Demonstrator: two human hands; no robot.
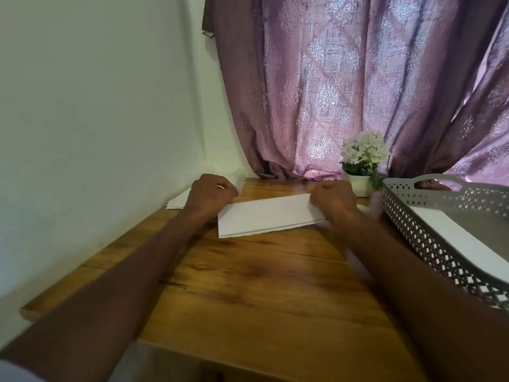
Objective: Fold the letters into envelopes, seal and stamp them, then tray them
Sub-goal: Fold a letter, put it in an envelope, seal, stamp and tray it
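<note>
A folded white letter (267, 216) lies on the wooden table (261, 285), slightly tilted, with two layers showing along its near edge. My left hand (210, 193) grips its far left corner with curled fingers. My right hand (334, 199) grips its right end the same way. A grey perforated tray (407, 216) stands at the right with a white envelope (462, 244) lying flat inside. Behind my left hand, a small stack of white sheets (179, 201) sits against the wall.
A white pot of white flowers (362, 164) stands at the back between my right hand and the tray. A purple patterned curtain (358, 78) hangs behind the table. A white wall (96, 106) runs along the table's left edge.
</note>
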